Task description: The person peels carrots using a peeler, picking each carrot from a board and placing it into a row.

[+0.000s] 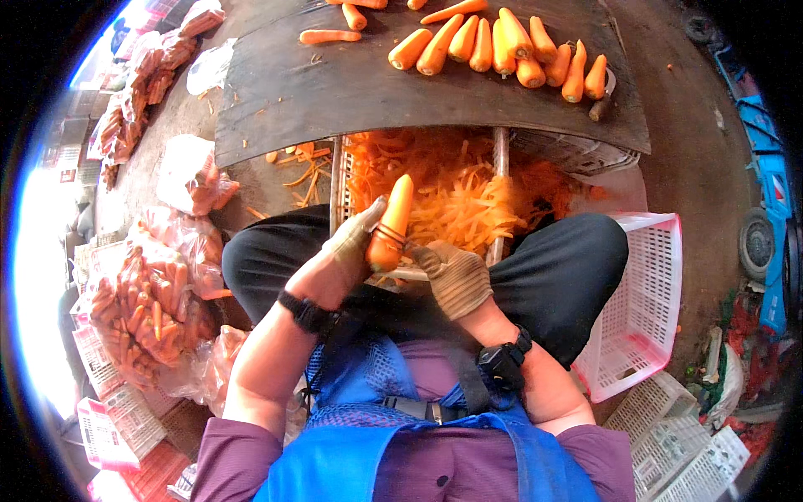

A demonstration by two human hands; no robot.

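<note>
My left hand [345, 248], in a worn glove, holds a carrot [396, 210] upright above a crate, its tip pointing away from me. My right hand [455, 276], in a ribbed tan glove, is closed on the handle end of a peeler [392, 236], whose dark loop lies across the lower part of the carrot. Below both hands, a plastic crate [501, 150] between my knees holds a heap of orange carrot peelings [464, 213]. Several carrots [482, 47] lie in a row on the dark board beyond, beside a curved knife [601, 108].
The dark board [376, 94] spans the far side of the crate. Plastic bags of carrots [150, 307] stand at the left. A white and pink basket [633, 314] sits by my right knee, with more crates [665, 427] behind it. A blue wheeled vehicle [762, 188] is at the far right.
</note>
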